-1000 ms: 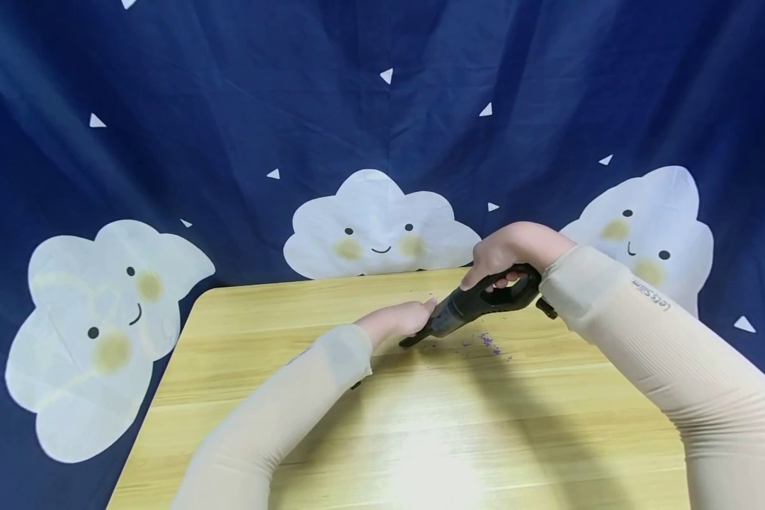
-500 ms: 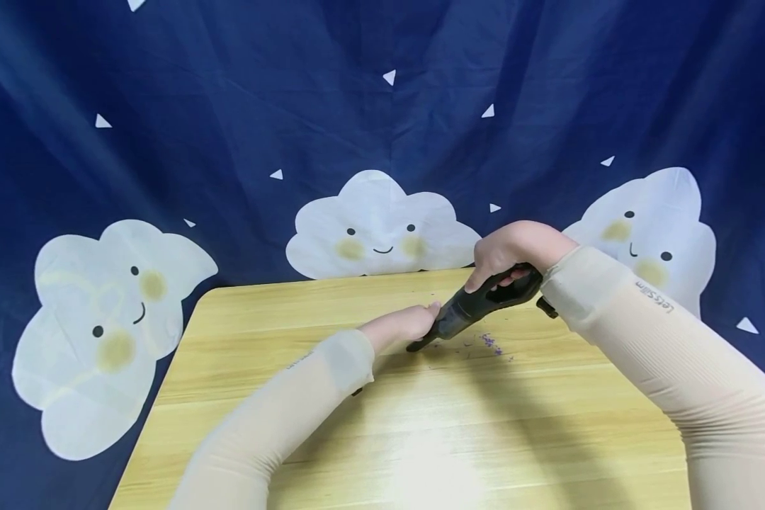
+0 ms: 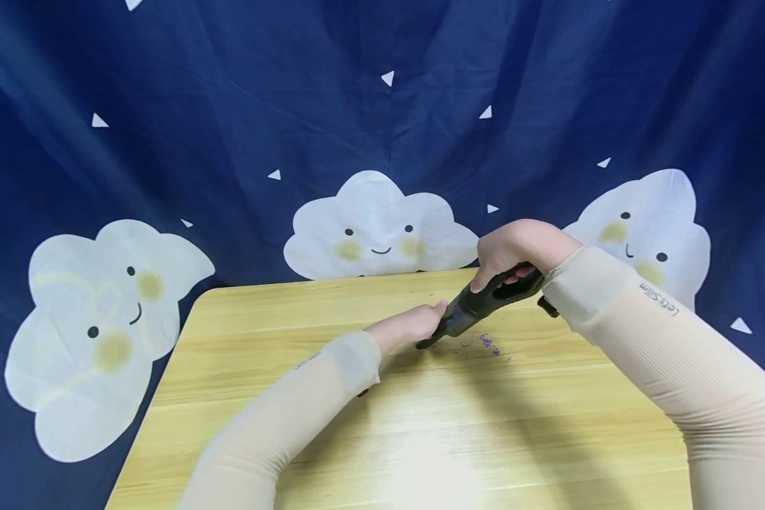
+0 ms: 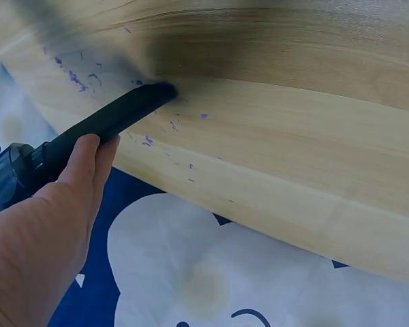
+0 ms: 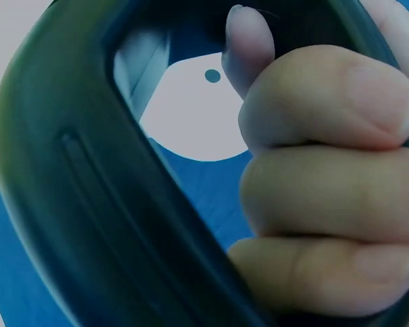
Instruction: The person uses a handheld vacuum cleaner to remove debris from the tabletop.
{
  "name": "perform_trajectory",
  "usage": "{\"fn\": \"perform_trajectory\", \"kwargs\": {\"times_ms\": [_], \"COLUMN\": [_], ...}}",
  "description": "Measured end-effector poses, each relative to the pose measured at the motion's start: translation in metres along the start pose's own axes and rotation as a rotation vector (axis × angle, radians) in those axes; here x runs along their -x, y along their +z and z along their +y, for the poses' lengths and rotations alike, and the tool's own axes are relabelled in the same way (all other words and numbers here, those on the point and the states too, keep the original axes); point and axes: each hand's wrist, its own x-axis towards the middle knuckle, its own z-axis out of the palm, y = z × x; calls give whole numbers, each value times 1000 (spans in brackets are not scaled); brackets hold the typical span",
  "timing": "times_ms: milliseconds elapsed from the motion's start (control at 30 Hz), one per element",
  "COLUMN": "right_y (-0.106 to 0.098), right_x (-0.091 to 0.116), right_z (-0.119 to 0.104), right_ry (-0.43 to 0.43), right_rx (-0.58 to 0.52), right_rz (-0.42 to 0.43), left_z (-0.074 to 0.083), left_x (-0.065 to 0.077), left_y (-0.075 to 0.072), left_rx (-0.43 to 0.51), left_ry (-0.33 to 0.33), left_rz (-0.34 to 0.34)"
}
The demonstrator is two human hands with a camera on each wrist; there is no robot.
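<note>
A black handheld vacuum cleaner point(image 3: 467, 310) slants down to the left, its narrow nozzle point(image 4: 112, 114) low over the wooden table point(image 3: 229, 375). My right hand point(image 3: 515, 244) grips the loop handle point(image 5: 88, 163) from above; curled fingers point(image 5: 327, 194) wrap it in the right wrist view. Near the front end, my left hand point(image 3: 414, 324) holds the nozzle, two fingertips point(image 4: 88, 146) showing against its side. Small purple scraps point(image 3: 486, 342) lie just right of the nozzle tip in the head view. In the left wrist view, more purple bits point(image 4: 148, 141) are scattered around it.
A dark blue curtain point(image 3: 331, 92) with white clouds and triangles hangs right behind the table's back edge. Both forearms wear pale sleeves point(image 3: 663, 340). Bright glare point(image 3: 433, 474) shows on the table's near part.
The vacuum cleaner's nozzle and my left hand have slid slightly to the right across the table. My right hand has shifted a little the same way, keeping its grip.
</note>
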Motion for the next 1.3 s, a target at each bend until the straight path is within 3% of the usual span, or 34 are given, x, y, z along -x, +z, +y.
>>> {"fn": "perform_trajectory", "kwargs": {"times_ms": [467, 733, 1000, 1300], "right_y": [0, 1, 1, 1], "right_x": [-3, -9, -14, -12], "right_z": [0, -6, -9, -6], "right_ry": [-30, -43, -32, -28], "right_rx": [32, 28, 20, 1], "right_rz": [19, 23, 33, 49], "left_z": [-5, -13, -15, -16], "left_x": [-2, 2, 5, -8], "left_y": [-3, -11, -17, -16], "left_rx": [20, -71, -71, -88], "left_ry": [24, 32, 33, 45], "left_rz": [-8, 24, 44, 57]}}
